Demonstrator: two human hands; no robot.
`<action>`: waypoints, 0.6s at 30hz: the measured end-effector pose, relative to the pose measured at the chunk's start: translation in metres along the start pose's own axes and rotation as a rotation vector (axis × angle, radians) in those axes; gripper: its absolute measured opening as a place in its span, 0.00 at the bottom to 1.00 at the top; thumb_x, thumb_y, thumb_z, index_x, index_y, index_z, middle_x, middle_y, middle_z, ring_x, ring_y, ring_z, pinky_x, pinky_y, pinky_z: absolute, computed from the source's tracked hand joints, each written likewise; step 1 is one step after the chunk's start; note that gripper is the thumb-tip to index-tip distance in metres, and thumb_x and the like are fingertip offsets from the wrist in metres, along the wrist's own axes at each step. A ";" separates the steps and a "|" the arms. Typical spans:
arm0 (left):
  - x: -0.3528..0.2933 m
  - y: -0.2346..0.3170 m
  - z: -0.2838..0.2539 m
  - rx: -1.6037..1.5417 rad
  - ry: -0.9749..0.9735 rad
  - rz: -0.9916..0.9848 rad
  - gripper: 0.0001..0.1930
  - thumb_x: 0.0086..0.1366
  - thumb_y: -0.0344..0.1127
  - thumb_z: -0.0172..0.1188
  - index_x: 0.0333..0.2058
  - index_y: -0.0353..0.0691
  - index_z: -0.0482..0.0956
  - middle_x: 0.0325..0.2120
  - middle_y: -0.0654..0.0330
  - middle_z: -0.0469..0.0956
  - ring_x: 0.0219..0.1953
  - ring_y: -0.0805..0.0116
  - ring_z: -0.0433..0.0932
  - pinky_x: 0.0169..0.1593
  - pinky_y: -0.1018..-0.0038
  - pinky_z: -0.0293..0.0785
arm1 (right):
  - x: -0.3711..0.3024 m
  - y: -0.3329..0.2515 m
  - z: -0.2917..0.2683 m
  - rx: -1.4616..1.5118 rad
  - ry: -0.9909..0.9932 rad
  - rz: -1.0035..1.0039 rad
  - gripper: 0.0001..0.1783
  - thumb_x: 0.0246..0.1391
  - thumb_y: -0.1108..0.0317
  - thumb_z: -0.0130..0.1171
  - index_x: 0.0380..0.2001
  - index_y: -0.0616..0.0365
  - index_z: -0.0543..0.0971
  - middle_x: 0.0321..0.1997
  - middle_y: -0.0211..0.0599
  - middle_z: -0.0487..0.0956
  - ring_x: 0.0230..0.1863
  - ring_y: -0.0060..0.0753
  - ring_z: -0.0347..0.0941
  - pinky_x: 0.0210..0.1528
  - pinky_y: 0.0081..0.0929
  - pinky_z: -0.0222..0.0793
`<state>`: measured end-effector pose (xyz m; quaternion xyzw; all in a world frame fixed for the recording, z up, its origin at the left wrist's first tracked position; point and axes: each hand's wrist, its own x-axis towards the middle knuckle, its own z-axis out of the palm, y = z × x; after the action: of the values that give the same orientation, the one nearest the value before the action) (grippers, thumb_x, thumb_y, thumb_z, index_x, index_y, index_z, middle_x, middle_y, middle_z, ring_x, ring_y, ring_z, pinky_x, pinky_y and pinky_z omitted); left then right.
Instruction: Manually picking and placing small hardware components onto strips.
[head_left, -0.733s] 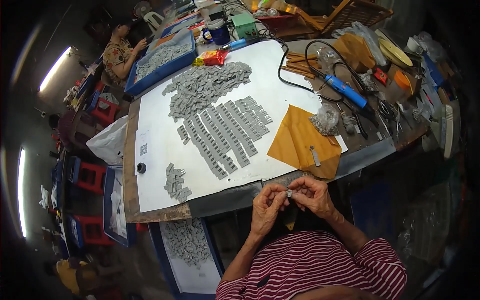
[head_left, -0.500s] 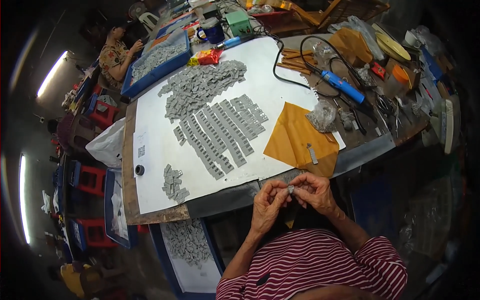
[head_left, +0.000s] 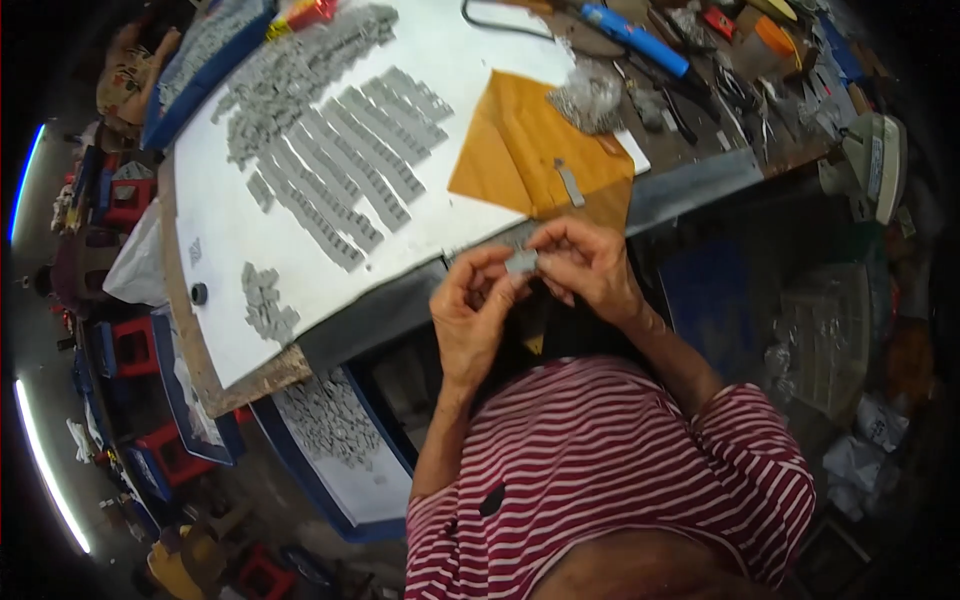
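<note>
My left hand [head_left: 478, 310] and right hand [head_left: 590, 268] both pinch one small grey part [head_left: 521, 263], steadying it near the table's edge [head_left: 400, 310].

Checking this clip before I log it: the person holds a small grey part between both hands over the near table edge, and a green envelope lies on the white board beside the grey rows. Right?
Not quite. The head view shows the envelope is orange-brown, not green. The rest holds: the left hand and right hand hold a small grey part over the near table edge, beside the grey rows on the white board.
</note>
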<state>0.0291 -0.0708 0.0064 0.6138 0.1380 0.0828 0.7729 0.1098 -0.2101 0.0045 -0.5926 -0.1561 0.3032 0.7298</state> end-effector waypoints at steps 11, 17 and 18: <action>0.005 -0.009 -0.005 -0.172 0.132 0.016 0.11 0.56 0.23 0.56 0.39 0.28 0.70 0.27 0.58 0.76 0.27 0.77 0.75 0.33 0.85 0.71 | 0.011 0.011 0.007 0.052 -0.032 -0.041 0.10 0.52 0.76 0.51 0.38 0.70 0.70 0.27 0.33 0.72 0.21 0.14 0.67 0.20 0.10 0.64; 0.008 -0.014 -0.008 -0.187 0.142 0.005 0.12 0.55 0.24 0.57 0.39 0.27 0.70 0.27 0.55 0.77 0.27 0.74 0.76 0.33 0.82 0.73 | 0.010 0.003 0.004 -0.018 0.025 -0.072 0.11 0.51 0.76 0.50 0.38 0.70 0.70 0.27 0.33 0.72 0.21 0.14 0.66 0.20 0.11 0.63; 0.009 -0.015 -0.009 -0.194 0.133 0.006 0.12 0.55 0.24 0.57 0.39 0.27 0.70 0.27 0.55 0.77 0.27 0.74 0.76 0.33 0.82 0.73 | 0.010 0.001 0.001 -0.059 0.041 -0.076 0.11 0.51 0.77 0.50 0.38 0.70 0.70 0.27 0.32 0.72 0.21 0.14 0.66 0.20 0.11 0.63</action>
<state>0.0340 -0.0632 -0.0110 0.5298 0.1786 0.1387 0.8174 0.1164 -0.2026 0.0027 -0.6134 -0.1723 0.2581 0.7262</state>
